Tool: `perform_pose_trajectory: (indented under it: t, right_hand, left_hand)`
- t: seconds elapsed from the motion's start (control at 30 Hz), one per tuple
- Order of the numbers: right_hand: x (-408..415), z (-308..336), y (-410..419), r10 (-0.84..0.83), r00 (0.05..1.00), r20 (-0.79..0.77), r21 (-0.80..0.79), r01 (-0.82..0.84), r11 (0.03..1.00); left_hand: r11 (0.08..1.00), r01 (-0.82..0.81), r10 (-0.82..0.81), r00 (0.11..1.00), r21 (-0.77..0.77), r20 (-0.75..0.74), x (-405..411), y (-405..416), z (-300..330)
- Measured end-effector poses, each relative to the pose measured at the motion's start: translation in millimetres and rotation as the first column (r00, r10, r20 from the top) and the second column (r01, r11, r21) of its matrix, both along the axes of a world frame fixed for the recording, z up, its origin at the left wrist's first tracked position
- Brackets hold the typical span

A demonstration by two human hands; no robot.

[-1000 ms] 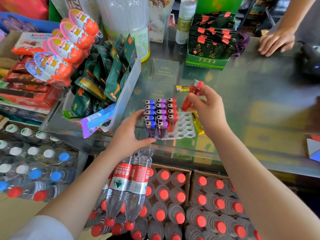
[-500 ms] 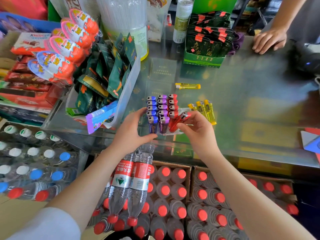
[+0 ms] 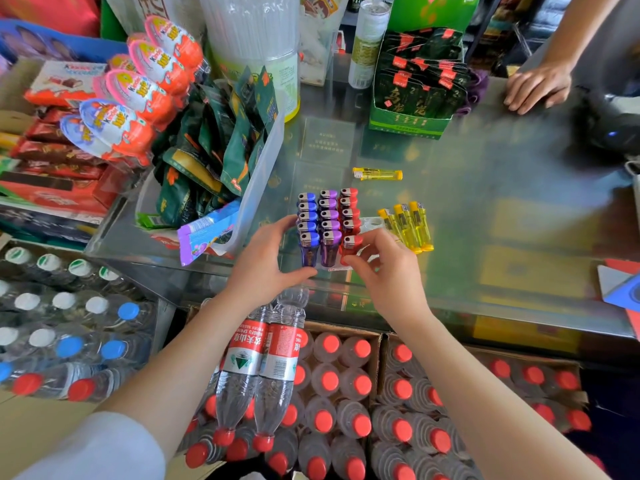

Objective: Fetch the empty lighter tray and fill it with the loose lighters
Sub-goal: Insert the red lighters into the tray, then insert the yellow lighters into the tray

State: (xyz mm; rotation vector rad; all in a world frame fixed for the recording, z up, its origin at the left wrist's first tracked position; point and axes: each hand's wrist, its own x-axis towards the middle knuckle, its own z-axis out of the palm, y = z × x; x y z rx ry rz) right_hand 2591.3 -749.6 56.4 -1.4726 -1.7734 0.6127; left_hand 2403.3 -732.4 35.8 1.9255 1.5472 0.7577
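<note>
A white lighter tray sits near the front edge of the glass counter. It holds upright rows of blue, purple and red lighters. My left hand grips the tray's left front corner. My right hand pinches the frontmost red lighter, which stands upright in the red row. Three yellow lighters lie side by side just right of the tray. One more yellow lighter lies flat behind it.
A clear bin of green snack packets stands left of the tray. A green box of dark sachets is at the back. Another person's hand rests on the counter's far right. Crates of red-capped bottles sit below the counter.
My right hand carried a red lighter from above the counter down to the tray and stood it at the front of the red row. My left hand stayed on the tray.
</note>
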Motion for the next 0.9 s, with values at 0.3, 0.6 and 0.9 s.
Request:
perform_pose_trajectory:
  t: [0.3, 0.6, 0.9]
  right_hand:
    - [21, -1, 17, 0.176, 0.971, 0.164, 0.113, -0.195, 0.974]
    - [34, 2, 24, 0.184, 0.931, 0.315, 0.090, -0.222, 0.971]
    - [46, -1, 84, 0.109, 0.973, 0.203, 0.023, -0.116, 0.993]
  left_hand:
    - [1.000, -0.028, 0.028, 1.000, -0.004, 0.005, 0, -1, -2]
    - [0.999, -0.043, 0.043, 0.999, -0.027, -0.017, 2, 0, -1]
    - [0.999, -0.043, 0.043, 0.999, -0.023, -0.023, 4, 1, -1]
